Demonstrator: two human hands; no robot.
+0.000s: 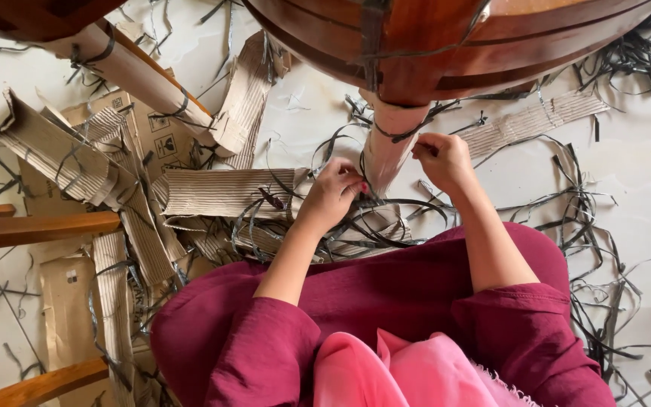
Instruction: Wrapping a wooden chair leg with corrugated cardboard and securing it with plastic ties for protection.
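Note:
A wooden table leg [386, 147] wrapped in brown paper hangs below a round dark-wood tabletop [446, 45]. My left hand [333, 192] pinches the wrapping and a black plastic strap near the leg's lower end. At the leg's right side, my right hand [442, 158] grips a strap or the edge of the paper. A black strap [397, 136] still circles the leg just below the tabletop. Both sleeves are dark pink.
Torn corrugated cardboard [224, 192] and several loose black straps [604, 226] litter the white tiled floor. Another paper-wrapped leg [137, 75] lies at upper left. Wooden chair rails [39, 226] stand at the left edge.

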